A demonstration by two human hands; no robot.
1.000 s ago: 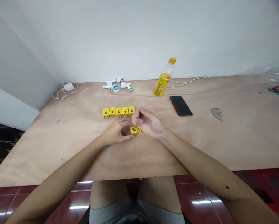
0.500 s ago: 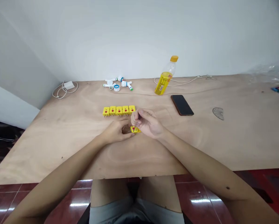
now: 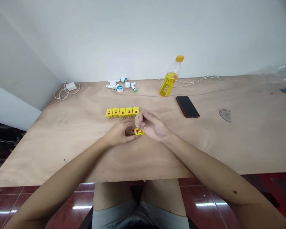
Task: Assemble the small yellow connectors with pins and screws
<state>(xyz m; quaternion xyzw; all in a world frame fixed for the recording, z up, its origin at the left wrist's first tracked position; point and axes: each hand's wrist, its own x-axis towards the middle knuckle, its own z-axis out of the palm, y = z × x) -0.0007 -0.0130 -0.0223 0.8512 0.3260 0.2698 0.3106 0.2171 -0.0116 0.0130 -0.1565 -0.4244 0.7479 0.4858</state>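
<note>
My left hand rests on the table, its thumb and fingers curved around a yellow two-pin plug that lies flat. The pins point left into the hollow of the hand, and a red dot marks the top face. Right above the plug, my right hand is closed with thumb against curled fingers. Something small and dark shows in that grip, but its kind is hidden. Behind both hands stands a row of several similar yellow plugs, pins toward me; the rightmost is close to my right fingers.
White pipe fittings with blue rings lie near the wall. A bottle of yellow drink, a phone and a clear protractor are to the right. At the back left is a white charger with cable. The table's front edge runs below my forearms.
Both hands and the plug keep nearly the same place and pose. The whole view shifts very slightly.
</note>
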